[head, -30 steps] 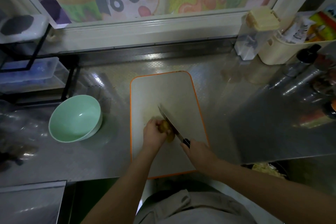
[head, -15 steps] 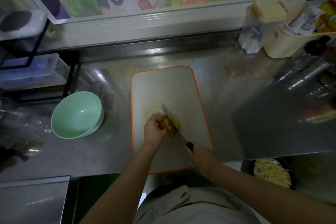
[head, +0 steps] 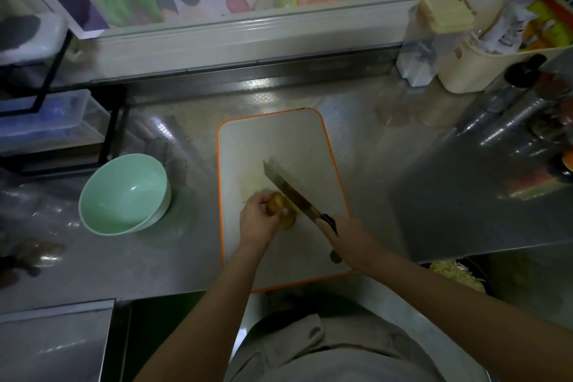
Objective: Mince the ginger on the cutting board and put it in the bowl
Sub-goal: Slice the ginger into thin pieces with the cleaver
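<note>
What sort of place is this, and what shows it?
Probably a home kitchen: a steel worktop, a white orange-rimmed cutting board with a broad steel knife, and a pale green bowl.

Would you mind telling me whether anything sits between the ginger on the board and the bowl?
Nothing visible does: the ginger, held by the left hand, lies on the board, and only open counter separates the board's left edge from the bowl.

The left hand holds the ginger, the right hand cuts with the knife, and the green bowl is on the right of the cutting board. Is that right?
Not quite. In the head view the green bowl is on the left of the cutting board. The left hand does hold the ginger and the right hand the knife.
</note>
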Available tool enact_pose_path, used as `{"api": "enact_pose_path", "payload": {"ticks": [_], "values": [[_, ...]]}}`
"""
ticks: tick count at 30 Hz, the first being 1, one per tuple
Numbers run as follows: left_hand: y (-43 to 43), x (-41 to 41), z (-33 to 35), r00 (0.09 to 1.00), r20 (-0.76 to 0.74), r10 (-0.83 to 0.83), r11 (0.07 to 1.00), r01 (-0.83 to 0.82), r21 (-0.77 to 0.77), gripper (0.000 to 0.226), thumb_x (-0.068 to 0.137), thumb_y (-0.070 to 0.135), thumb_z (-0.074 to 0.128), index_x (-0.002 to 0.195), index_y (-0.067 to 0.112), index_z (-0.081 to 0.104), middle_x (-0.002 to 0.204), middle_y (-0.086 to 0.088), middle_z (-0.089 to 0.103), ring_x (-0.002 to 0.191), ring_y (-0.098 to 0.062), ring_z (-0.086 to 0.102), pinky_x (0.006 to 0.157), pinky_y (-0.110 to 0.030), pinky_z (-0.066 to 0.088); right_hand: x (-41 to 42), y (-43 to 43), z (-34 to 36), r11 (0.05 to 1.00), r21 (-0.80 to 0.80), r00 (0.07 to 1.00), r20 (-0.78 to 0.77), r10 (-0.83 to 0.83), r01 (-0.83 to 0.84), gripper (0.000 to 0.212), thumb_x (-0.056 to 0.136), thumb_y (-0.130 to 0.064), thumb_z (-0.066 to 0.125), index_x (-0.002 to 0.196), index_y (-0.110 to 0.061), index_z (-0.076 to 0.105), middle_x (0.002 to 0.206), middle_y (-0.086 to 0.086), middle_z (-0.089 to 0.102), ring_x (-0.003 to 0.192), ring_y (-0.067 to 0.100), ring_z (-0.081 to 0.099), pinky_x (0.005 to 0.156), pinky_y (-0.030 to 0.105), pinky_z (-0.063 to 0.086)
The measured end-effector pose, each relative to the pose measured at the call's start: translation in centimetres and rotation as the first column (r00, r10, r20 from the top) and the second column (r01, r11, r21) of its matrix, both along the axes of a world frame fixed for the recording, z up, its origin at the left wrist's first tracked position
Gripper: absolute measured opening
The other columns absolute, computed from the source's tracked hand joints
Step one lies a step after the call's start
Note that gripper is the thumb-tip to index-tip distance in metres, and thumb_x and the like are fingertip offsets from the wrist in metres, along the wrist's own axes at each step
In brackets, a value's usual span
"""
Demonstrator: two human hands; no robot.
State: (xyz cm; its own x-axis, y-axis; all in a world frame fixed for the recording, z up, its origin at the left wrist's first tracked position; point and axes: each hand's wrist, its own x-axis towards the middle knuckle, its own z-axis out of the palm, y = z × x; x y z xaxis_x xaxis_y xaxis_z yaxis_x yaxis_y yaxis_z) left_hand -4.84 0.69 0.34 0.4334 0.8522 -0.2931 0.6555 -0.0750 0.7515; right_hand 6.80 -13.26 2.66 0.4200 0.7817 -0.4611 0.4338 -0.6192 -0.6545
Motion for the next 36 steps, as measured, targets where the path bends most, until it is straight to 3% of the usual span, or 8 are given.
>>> {"api": "enact_pose_path", "payload": {"ticks": [8,12,15,19,24,28,31,36], "values": [[-0.8,-0.3,-0.2,0.995,0.093,0.036,0.999,-0.035,-0.015,0.040,0.080,0.022,0.070,0.117,0.014,0.058,0.116,-0.004,0.060,0.102,-0.023,0.058,0.085,-0.028,0.048,-1.8,0.2,1.6,0.998,0.015,0.998,0.028,-0.055,0.054,0.035,0.099,-0.041,0.032,0.084,-0.014,0.050,0.062,-0.005,0.045,0.051,0.007,0.044,0.044,0.014,0.029],[-0.8,-0.4,-0.2,0.993,0.103,0.062,0.998,-0.060,-0.022,0.040,0.079,0.020,0.071,0.116,0.012,0.058,0.111,-0.003,0.061,0.100,-0.024,0.060,0.083,-0.030,0.050,-2.1,0.0,1.9,0.999,-0.017,0.997,0.062,-0.038,0.039,0.041,0.098,-0.045,0.030,0.083,-0.012,0.050,0.068,0.001,0.051,0.058,0.015,0.048,0.051,0.026,0.037],[-0.9,-0.4,-0.2,0.993,0.089,0.077,0.997,-0.076,-0.013,0.040,0.079,0.020,0.071,0.116,0.011,0.059,0.114,-0.005,0.062,0.097,-0.023,0.060,0.079,-0.024,0.048,-2.4,-0.1,2.3,0.998,-0.027,0.997,0.059,-0.057,0.058,0.042,0.098,-0.045,0.030,0.083,-0.012,0.050,0.077,0.009,0.057,0.068,0.024,0.056,0.061,0.037,0.046],[-0.7,-0.2,-0.1,0.994,0.062,0.095,0.995,-0.095,-0.006,0.039,0.079,0.017,0.072,0.116,0.009,0.061,0.114,-0.007,0.063,0.099,-0.021,0.059,0.073,-0.013,0.041,-2.7,0.1,2.8,0.993,-0.121,0.998,0.062,-0.007,0.014,0.038,0.098,-0.047,0.028,0.075,-0.020,0.041,0.073,0.002,0.052,0.068,0.020,0.053,0.060,0.033,0.045],[-0.6,-0.2,0.1,0.996,0.038,0.085,0.996,-0.086,0.008,0.038,0.077,0.009,0.072,0.113,0.005,0.061,0.113,-0.010,0.063,0.096,-0.023,0.059,0.068,-0.004,0.032,-2.8,0.9,3.6,0.976,-0.200,0.986,0.122,0.116,-0.091,0.042,0.100,-0.043,0.023,0.101,-0.011,0.050,0.073,0.001,0.045,0.076,0.021,0.049,0.068,0.034,0.044],[-0.6,-0.1,0.2,0.998,0.019,0.062,0.998,-0.063,0.009,0.036,0.077,0.008,0.069,0.112,0.004,0.060,0.110,-0.009,0.062,0.084,-0.015,0.054,0.063,-0.004,0.032,-3.4,1.8,4.7,0.968,-0.232,0.984,0.124,0.131,-0.099,0.039,0.101,-0.042,0.025,0.091,-0.012,0.046,0.084,0.007,0.051,0.075,0.020,0.050,0.066,0.033,0.043],[-0.5,0.0,0.4,0.998,0.008,0.055,0.999,-0.055,0.001,0.034,0.077,0.005,0.068,0.110,0.004,0.060,0.108,-0.009,0.063,0.083,-0.018,0.056,0.060,-0.004,0.034,-3.4,2.5,5.8,0.941,-0.271,0.960,0.135,0.247,-0.204,0.044,0.103,-0.035,0.021,0.109,-0.005,0.052,0.080,0.007,0.047,0.076,0.021,0.047,0.067,0.032,0.040],[-0.3,0.2,0.2,0.998,-0.010,0.058,0.998,-0.058,-0.007,0.034,0.076,0.009,0.069,0.109,0.005,0.060,0.106,-0.010,0.063,0.091,-0.024,0.060,0.065,-0.016,0.036,-3.1,3.4,6.8,0.900,-0.352,0.921,0.192,0.338,-0.257,0.045,0.103,-0.014,0.016,0.149,-0.010,0.014,0.108,0.015,0.047,0.081,0.021,0.040,0.056,0.027,0.034]]}}
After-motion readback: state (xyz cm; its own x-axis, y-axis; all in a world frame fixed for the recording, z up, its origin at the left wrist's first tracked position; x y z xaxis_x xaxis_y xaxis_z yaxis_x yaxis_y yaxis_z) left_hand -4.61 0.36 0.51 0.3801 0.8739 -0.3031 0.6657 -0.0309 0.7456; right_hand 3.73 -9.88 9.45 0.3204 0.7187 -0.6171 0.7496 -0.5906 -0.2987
